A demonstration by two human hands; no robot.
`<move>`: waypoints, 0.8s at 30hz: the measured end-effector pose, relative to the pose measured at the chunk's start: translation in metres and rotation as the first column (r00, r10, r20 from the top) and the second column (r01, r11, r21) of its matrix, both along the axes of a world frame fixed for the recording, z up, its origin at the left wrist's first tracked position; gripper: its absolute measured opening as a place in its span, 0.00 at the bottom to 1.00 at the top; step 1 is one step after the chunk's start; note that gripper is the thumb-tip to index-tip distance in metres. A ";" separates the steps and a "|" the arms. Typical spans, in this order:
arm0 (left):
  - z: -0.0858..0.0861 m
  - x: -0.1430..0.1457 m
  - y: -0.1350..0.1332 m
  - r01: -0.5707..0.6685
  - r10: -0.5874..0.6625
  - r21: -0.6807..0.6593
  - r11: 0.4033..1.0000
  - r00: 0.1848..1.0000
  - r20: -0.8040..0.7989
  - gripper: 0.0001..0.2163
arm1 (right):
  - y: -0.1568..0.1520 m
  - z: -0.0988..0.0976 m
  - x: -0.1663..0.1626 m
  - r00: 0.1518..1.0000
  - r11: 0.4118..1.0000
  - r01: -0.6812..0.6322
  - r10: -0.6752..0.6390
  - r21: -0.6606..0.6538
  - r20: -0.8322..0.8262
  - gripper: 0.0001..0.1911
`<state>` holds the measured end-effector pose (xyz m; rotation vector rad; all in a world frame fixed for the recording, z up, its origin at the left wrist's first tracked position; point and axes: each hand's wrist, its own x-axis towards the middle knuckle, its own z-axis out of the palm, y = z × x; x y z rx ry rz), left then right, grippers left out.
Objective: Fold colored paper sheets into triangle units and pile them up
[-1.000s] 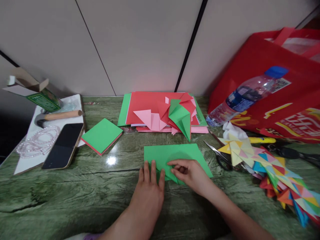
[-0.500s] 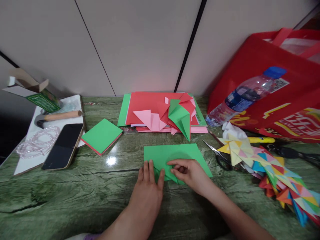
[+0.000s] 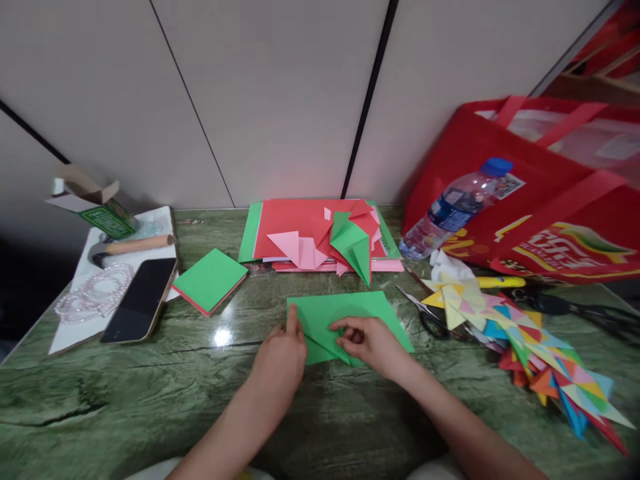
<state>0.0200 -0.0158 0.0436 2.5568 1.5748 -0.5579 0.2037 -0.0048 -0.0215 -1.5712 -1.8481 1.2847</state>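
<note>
A green sheet of paper (image 3: 350,308) lies flat on the table, with a crease and a folded flap along its near edge. My left hand (image 3: 283,353) rests at the sheet's left edge. Its index finger is stretched out and presses on the paper, while the other fingers curl under. At the middle of the sheet is my right hand (image 3: 367,340), its fingers bent in a pinch at the paper by the fold. How much paper lies between those fingertips is hard to see.
Behind the sheet is a stack of coloured paper (image 3: 295,217) with folded pieces on top. Left are green square sheets (image 3: 213,279), a phone (image 3: 140,300), beads (image 3: 95,297) and a wooden-handled tool (image 3: 140,245). Right are scissors (image 3: 425,313), a folded-paper chain (image 3: 535,340), a bottle (image 3: 455,207) and a red bag (image 3: 550,200).
My left hand has gone from lying flat with spread fingers to pressing with one index finger, further left on the sheet. My right hand stays at the fold. The camera view has shifted slightly.
</note>
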 end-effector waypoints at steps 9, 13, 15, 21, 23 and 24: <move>-0.005 0.012 -0.007 0.008 -0.007 0.052 0.999 1.000 -0.027 0.12 | 0.005 -0.004 -0.003 0.999 0.998 -0.029 0.027 0.063 0.040 0.13; -0.015 0.019 -0.016 0.074 -0.072 0.053 0.996 0.997 -0.042 0.15 | 0.006 0.000 -0.004 0.997 0.996 -0.046 0.041 0.076 0.059 0.13; -0.020 0.022 -0.022 0.072 -0.069 0.053 0.996 0.996 -0.048 0.24 | 0.005 0.003 -0.005 0.995 0.993 -0.066 0.058 0.097 0.086 0.13; -0.021 0.023 -0.031 0.024 -0.032 -0.112 0.993 0.997 -0.074 0.55 | 0.004 0.014 -0.005 0.975 0.977 -0.122 0.084 0.178 0.207 0.14; -0.018 0.022 -0.030 0.037 -0.047 -0.157 0.987 0.997 -0.062 0.57 | 0.004 0.015 -0.005 0.971 0.975 -0.127 0.085 0.180 0.225 0.15; -0.016 0.022 -0.030 0.044 -0.055 -0.180 0.983 0.997 -0.057 0.57 | 0.003 0.016 -0.005 0.970 0.976 -0.126 0.084 0.175 0.226 0.15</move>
